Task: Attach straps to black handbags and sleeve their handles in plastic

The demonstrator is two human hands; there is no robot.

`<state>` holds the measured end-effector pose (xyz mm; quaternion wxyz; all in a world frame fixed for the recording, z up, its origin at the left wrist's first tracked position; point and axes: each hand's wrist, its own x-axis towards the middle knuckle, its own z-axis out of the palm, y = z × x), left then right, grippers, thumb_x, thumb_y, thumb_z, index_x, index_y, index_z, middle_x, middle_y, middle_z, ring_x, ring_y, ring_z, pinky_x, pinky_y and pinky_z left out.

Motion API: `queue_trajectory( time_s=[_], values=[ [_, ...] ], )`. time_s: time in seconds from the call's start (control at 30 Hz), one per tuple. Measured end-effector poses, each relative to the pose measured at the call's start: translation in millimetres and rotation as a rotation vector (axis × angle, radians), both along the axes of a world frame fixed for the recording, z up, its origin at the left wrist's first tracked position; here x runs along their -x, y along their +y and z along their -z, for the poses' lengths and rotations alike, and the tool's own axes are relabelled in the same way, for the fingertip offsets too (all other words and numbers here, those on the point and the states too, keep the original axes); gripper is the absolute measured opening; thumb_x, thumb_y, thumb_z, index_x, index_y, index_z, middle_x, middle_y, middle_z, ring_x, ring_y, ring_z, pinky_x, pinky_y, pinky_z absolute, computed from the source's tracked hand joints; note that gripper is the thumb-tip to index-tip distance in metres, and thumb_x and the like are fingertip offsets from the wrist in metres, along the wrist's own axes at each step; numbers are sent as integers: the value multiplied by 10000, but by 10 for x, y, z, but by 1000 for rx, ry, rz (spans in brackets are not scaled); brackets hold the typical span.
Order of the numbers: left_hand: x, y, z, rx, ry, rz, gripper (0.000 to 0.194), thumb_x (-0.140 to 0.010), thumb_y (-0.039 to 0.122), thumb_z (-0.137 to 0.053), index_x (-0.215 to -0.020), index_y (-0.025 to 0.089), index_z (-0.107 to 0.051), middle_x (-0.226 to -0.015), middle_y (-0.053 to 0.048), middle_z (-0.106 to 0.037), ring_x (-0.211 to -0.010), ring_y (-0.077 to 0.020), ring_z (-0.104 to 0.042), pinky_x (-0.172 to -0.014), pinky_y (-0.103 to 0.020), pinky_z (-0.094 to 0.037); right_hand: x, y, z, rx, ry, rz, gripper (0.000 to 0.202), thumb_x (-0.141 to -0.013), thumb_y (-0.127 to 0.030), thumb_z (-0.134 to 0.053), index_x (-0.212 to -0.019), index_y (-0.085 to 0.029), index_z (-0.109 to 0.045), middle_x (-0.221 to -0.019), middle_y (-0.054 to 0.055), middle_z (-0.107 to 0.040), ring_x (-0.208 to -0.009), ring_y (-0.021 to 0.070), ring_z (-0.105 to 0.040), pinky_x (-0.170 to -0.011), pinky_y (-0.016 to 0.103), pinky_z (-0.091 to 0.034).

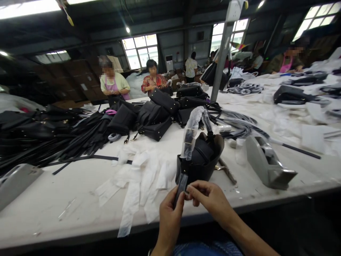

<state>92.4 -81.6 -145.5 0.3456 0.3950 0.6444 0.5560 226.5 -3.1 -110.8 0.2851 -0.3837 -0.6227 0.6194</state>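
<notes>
Head view showed a black bag (201, 170) upright on the desk (85, 192), just beyond both hands. The left hand (169, 215) was nearly closed, pinching the film-covered strap (182, 183) between thumb and fingers; the right hand (213, 201) had its fingertips drawn together at the strap's edge, though whether they gripped film was impossible to tell. Uneven pulling could have creased the thin film or tipped the bag. A careless rightward swing might have caught the tape dispenser (266, 165), right of the hands.
</notes>
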Motion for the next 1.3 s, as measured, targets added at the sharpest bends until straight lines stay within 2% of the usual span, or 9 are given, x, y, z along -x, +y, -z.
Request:
queue_trajectory(
  time_s=[0.07, 0.17, 0.27, 0.4, 0.67, 1.0, 1.1, 1.2, 1.3],
  values=[
    [4, -13, 13, -18, -18, 11, 372, -891, 417, -621, -1170, 189, -711, -1009, -73, -733, -942, -232, -648, -824, -293, -498, 150, 47, 28, -30, -46, 25, 362, -854, -483, -634, -742, -146, -706, -624, 27, -667, -553, 133, -585, -551, 229, -460],
    [8, -39, 17, 5, -59, 32, 330, -894, 412, -622, -1091, 169, -729, -910, -64, -720, -786, -185, -630, -679, -244, -478, 194, 119, 90, -46, -113, 43, 369, -835, -472, -651, -670, -144, -689, -564, 21, -641, -487, 123, -550, -502, 230, -423],
    [22, -69, 4, 48, -207, 72, 299, -885, 432, -640, -950, 149, -714, -760, -16, -652, -513, -73, -459, -470, -181, -334, 119, 150, 141, -47, -123, 0, 371, -825, -471, -652, -646, -147, -687, -570, 23, -648, -500, 130, -563, -513, 233, -429],
    [38, -104, -7, 86, -524, 116, 361, -894, 493, -611, -876, 133, -635, -665, 35, -554, -400, -11, -232, -386, -171, -148, 20, 126, 228, -38, -78, -85, 336, -837, -470, -626, -787, -157, -739, -708, 39, -712, -637, 165, -631, -635, 257, -491],
    [48, -111, -57, 213, -754, 201, 402, -839, 520, -660, -855, 124, -588, -585, 48, -534, -347, 6, -204, -360, -180, -73, 180, -33, 310, 12, 51, 43, 323, -837, -471, -654, -887, -176, -774, -844, 48, -746, -836, 216, -650, -824, 305, -485],
    [-11, -88, -132, 237, -725, 260, 439, -809, 555, -671, -823, 122, -603, -545, 40, -560, -308, 1, -227, -336, -189, -105, 295, 40, 261, 229, 75, -7, 335, -654, -423, -789, -812, -128, -778, -732, 73, -750, -477, 129, -535, -453, 247, -397],
    [-28, -98, -126, 215, -826, 223, 401, -811, 509, -693, -843, 123, -591, -565, 51, -545, -334, 11, -219, -350, -166, -90, 249, 37, 200, 280, 139, -75, 238, -682, -342, -779, -828, -154, -766, -936, 97, -774, -719, 189, -668, -606, 262, -488],
    [-35, -108, -84, 207, -984, 180, 397, -772, 464, -752, -858, 117, -577, -581, 67, -516, -359, 22, -188, -358, -141, -74, 230, 1, 141, 475, 283, -143, 123, -688, -219, -762, -790, -187, -703, -1187, 84, -724, -1102, 230, -640, -860, 280, -492],
    [-39, -115, -36, 218, -1094, 149, 443, -688, 445, -823, -827, 115, -562, -565, 86, -477, -367, 26, -152, -352, -137, -48, 216, -27, 98, 575, 313, -173, 130, -674, -180, -750, -730, -181, -632, -1177, 81, -727, -1110, 233, -645, -925, 304, -477]
  ],
)
